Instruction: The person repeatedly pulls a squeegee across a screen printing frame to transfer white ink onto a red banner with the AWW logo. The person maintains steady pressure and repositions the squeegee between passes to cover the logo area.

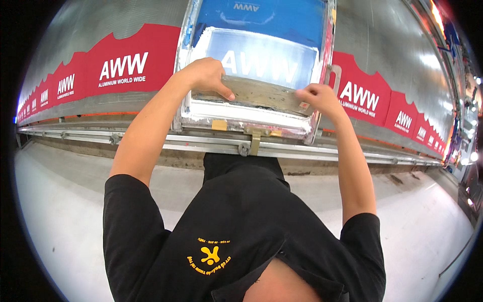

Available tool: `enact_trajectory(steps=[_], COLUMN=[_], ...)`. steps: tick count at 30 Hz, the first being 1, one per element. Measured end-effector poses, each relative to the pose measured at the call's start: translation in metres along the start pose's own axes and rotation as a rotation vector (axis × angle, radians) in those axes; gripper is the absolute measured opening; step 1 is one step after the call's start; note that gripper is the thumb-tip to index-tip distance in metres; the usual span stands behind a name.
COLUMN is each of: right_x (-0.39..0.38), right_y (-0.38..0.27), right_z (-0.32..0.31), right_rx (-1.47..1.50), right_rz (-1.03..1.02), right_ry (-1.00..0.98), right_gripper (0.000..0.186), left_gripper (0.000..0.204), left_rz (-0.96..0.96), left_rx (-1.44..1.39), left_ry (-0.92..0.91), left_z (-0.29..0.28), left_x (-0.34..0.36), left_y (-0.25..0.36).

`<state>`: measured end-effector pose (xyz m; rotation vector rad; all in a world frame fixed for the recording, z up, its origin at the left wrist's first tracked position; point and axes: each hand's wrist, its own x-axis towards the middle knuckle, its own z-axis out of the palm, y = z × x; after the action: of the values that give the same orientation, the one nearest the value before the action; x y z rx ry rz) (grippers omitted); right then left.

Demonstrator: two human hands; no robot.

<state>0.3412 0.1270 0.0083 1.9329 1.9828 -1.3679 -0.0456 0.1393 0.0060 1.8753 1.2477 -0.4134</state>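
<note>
Both of my hands are on a worn wooden squeegee [261, 94] that lies across the near part of a screen-printing frame [193, 122]. My left hand [205, 75] is closed over its left end, thumb along the near face. Its right end is in my right hand [322, 99], fingers curled round it. White ink [216, 110] lies in a band on the near side of the squeegee and along the edges of the stencil. Beyond the blade, the blue mesh [261, 17] shows pale letter shapes in a whitish area. The blade's lower edge is hidden.
A long printing table carries a row of red fabric pieces [136, 63] with white print, more of them [362, 93] to the right. A metal rail [201, 142] runs along its near edge, with a bracket [255, 142] at the frame. A handle [334, 76] sticks out at the frame's right side.
</note>
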Motion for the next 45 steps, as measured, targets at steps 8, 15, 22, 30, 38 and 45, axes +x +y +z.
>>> enact_trajectory(steps=[8, 15, 22, 30, 38, 45], right_x=[0.055, 0.084, 0.047, 0.016, -0.014, 0.050], right_y=[0.061, 0.043, 0.009, 0.009, 0.014, 0.102], right_z=[-0.045, -0.027, -0.037, -0.053, -0.029, -0.034], right_rx=[0.362, 0.777, 0.850, 0.949, 0.900, 1.086], right_rz=[0.113, 0.214, 0.189, 0.141, 0.046, 0.040], right_ry=[0.797, 0.542, 0.596, 0.633, 0.773, 0.716], right_gripper=[0.041, 0.040, 0.034, 0.032, 0.034, 0.032], left_gripper=[0.069, 0.029, 0.036, 0.059, 0.053, 0.051], left_rz=[0.118, 0.157, 0.176, 0.210, 0.324, 0.051], left_rx=[0.167, 0.173, -0.063, -0.045, -0.053, -0.065], left_ry=[0.490, 0.398, 0.450, 0.614, 0.765, 0.471], left_z=[-0.089, -0.100, -0.053, 0.117, 0.180, 0.101], left_x=[0.035, 0.070, 0.042, -0.085, -0.129, -0.088], left_y=[-0.034, -0.038, -0.016, 0.035, 0.051, 0.110])
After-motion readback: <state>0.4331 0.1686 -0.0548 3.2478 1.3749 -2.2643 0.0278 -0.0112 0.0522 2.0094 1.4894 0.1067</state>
